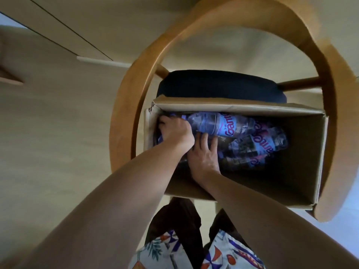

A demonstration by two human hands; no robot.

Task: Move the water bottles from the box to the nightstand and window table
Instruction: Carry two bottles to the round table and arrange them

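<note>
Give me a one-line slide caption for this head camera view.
Both hands, left and right, reach among water bottles in a cardboard box on a wooden chair.

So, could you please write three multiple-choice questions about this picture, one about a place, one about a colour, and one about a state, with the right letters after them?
1. Where does the cardboard box stand?
A. on the floor
B. on the seat of a wooden chair
C. on a bed

2. What colour is the seat cushion?
A. white
B. red
C. dark

3. What is the left hand doing?
A. gripping the neck end of a water bottle
B. hanging idle outside the box
C. folding a flap

Answers:
1 B, the chair's curved wooden back rings the box.
2 C, the cushion behind the box looks almost black.
3 A, its fingers curl over the bottle's end, inside the box; the right hand reaches in beside it.
</note>
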